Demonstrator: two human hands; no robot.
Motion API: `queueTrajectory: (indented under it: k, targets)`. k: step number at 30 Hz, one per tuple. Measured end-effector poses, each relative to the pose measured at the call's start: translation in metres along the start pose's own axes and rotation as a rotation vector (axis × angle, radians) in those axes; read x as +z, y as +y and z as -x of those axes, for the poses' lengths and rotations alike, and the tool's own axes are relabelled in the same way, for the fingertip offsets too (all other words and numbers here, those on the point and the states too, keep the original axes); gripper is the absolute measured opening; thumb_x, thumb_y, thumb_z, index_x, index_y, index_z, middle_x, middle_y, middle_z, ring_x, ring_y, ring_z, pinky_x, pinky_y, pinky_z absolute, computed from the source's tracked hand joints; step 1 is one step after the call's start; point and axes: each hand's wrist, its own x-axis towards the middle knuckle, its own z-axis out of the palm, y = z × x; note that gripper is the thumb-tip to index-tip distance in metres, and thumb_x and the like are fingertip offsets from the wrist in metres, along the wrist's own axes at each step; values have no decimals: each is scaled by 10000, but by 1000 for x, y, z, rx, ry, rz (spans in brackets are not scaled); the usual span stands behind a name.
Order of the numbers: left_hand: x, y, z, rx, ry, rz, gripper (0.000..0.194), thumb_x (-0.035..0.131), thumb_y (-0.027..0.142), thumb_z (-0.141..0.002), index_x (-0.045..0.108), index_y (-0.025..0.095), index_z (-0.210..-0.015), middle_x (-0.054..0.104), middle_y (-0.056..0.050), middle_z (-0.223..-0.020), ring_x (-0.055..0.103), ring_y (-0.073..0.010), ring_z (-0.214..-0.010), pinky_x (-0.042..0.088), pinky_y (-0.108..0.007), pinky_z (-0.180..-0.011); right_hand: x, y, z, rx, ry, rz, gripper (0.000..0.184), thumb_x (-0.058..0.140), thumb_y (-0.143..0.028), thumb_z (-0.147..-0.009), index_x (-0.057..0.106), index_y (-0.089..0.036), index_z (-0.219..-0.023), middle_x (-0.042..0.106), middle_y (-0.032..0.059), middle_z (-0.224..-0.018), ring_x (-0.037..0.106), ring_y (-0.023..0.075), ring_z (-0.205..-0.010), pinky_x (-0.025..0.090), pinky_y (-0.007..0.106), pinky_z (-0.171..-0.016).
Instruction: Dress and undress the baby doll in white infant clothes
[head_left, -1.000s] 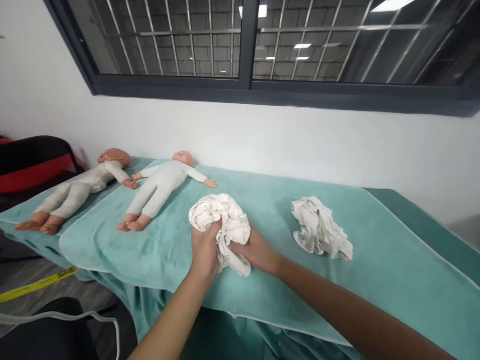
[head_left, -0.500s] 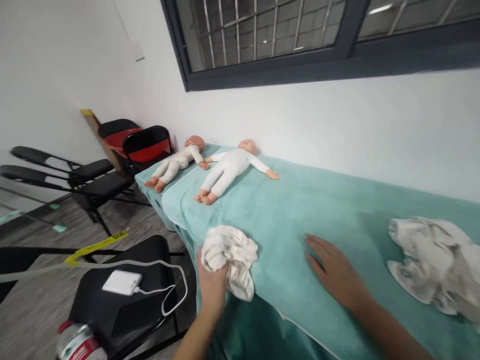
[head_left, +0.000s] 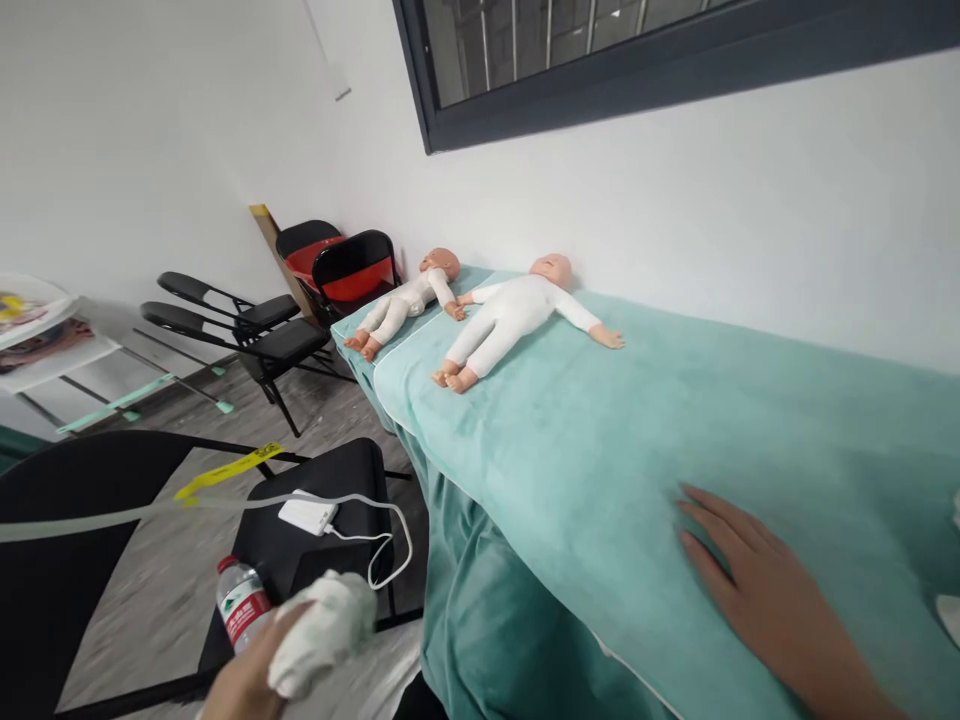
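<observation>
Bunched white cloth [head_left: 324,630] is gripped in my left hand [head_left: 251,668], off the table's edge and in front of the black folding chair; motion blurs it slightly. My right hand [head_left: 772,590] is over the green cloth-covered table [head_left: 675,410], fingers stretched out and holding nothing; whether it touches the cover I cannot tell. Farther back on the table, a baby doll in a white suit [head_left: 510,312] lies on its back with arms spread. Beside it lies a second, cream-suited baby doll [head_left: 409,303].
The chair [head_left: 349,470] at left bears a white power bank [head_left: 307,512] with a cable and a red-capped bottle [head_left: 244,603]. More black folding chairs [head_left: 281,338] stand by the wall. A white rack [head_left: 60,360] is at far left. A dark-framed window [head_left: 600,110] sits above the table.
My left hand has carried the bunched cloth off the table, leftward and down over the chair side. The view has swung left, leaving the other white cloth almost out of sight at right.
</observation>
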Motion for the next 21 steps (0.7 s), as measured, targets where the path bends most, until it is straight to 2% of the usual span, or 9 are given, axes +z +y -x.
queueTrajectory:
  k: [3, 5, 7, 11, 12, 14, 18, 20, 21]
  targets:
    - [-31, -3, -33, -207, 155, -168, 468, 503, 408, -792, 574, 256, -1229, 673, -87, -1215, 640, -334, -1116, 521, -445, -923, 0, 1, 0, -14, 1, 1, 492, 353, -526, -958, 587, -203, -1246, 579, 89, -1378, 561, 315, -1230, 475, 513, -1023]
    - [-34, 0, -57, -274, 223, -270, 534, 441, 411, -836, 490, 202, -1325, 605, -143, -1283, 605, -355, -1158, 505, -456, -912, -1, 1, -1, -15, 3, 1, 489, 352, -524, -959, 587, -204, -1244, 583, 89, -1373, 564, 312, -1228, 475, 510, -1023]
    - [-19, 0, -78, -252, 192, -309, 580, 428, 384, -843, 435, 176, -1384, 554, -182, -1313, 578, -365, -1188, 479, -468, -933, -2, -1, -1, -8, 3, -1, 481, 356, -513, -961, 589, -205, -1248, 587, 89, -1369, 566, 311, -1228, 475, 509, -1024]
    - [42, -16, -101, -216, -86, -214, 627, 544, 254, -706, 500, 137, -1321, 620, -190, -1168, 614, -377, -1128, 443, -481, -962, -6, -6, -1, 12, 5, -5, 448, 377, -469, -966, 609, -202, -1242, 597, 90, -1358, 563, 306, -1237, 479, 490, -1027]
    - [56, -22, -103, -189, -98, -210, 644, 543, 276, -728, 476, 116, -1349, 613, -210, -1185, 593, -395, -1167, 435, -490, -968, -7, -8, -1, 13, 4, -6, 439, 382, -452, -967, 615, -197, -1238, 602, 92, -1353, 563, 303, -1238, 478, 486, -1031]
    - [74, -31, -104, -235, -89, -317, 663, 515, 264, -745, 438, 25, -1359, 590, -291, -1196, 579, -443, -1177, 413, -540, -973, -10, -11, -1, 14, -3, -8, 421, 391, -420, -968, 625, -191, -1233, 608, 95, -1346, 563, 298, -1240, 473, 484, -1039]
    - [74, -40, -97, -226, -86, -398, 618, 448, 260, -800, 407, 35, -1374, 569, -313, -1248, 597, -418, -1166, 448, -536, -945, -17, -17, -1, 47, -15, -32, 396, 404, -382, -965, 639, -209, -1233, 611, 97, -1344, 566, 290, -1236, 472, 488, -1038]
    - [69, -40, -90, -137, -31, -393, 569, 416, 299, -824, 446, 67, -1343, 534, -298, -1315, 552, -410, -1232, 465, -528, -946, -19, -20, -1, 64, -14, -65, 383, 410, -370, -962, 649, -223, -1224, 619, 97, -1332, 571, 287, -1228, 463, 495, -1045]
    - [69, -39, -85, -110, 48, -401, 549, 422, 312, -808, 484, 70, -1297, 518, -297, -1336, 518, -422, -1265, 458, -547, -963, -19, -22, -1, 70, -13, -89, 374, 416, -362, -959, 654, -229, -1216, 622, 97, -1327, 571, 286, -1228, 453, 503, -1053]
